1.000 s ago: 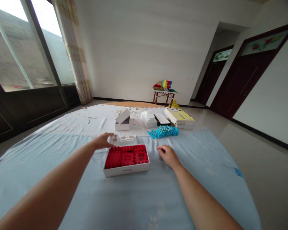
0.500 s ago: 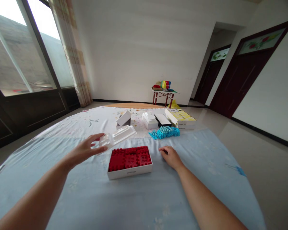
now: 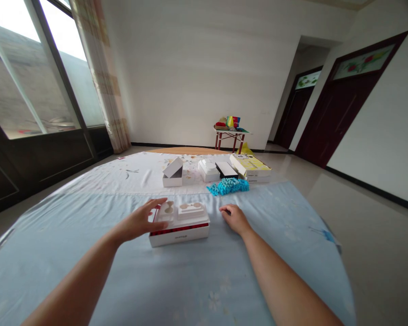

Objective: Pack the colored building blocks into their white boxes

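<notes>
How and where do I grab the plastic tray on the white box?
Probably grip the plastic tray by its left end, coming from the left, as the left hand does, thumb near, fingers far. Its near edge sits above the rim of the white box, red pieces showing between.

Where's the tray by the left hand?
In the head view, just left of centre, the tray sits over the white box of red pieces, left hand at its left end.
</notes>
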Demonstrator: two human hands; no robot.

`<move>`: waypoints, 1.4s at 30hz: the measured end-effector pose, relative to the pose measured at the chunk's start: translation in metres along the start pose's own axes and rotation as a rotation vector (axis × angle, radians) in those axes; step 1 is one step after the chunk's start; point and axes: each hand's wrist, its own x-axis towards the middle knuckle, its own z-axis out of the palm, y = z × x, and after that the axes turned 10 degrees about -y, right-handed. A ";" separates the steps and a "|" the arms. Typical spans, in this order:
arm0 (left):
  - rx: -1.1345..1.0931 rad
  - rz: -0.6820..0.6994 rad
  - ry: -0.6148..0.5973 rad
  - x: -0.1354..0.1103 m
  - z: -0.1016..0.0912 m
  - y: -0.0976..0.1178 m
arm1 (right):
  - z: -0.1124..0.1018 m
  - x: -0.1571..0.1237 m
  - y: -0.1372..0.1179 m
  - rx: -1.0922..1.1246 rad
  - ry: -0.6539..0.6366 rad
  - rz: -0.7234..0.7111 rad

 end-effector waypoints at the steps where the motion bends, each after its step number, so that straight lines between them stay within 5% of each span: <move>1: 0.007 -0.002 0.005 -0.002 0.001 0.001 | 0.000 0.000 0.000 -0.001 -0.003 0.000; 26: 0.049 -0.015 0.031 -0.008 0.010 0.003 | 0.000 0.001 0.001 0.128 0.040 -0.006; 32: -0.022 -0.047 0.069 -0.011 0.000 -0.011 | -0.004 -0.001 -0.024 0.221 0.105 -0.033; 42: -0.074 -0.052 -0.005 -0.015 -0.004 -0.010 | 0.001 -0.013 -0.078 0.379 -0.203 -0.229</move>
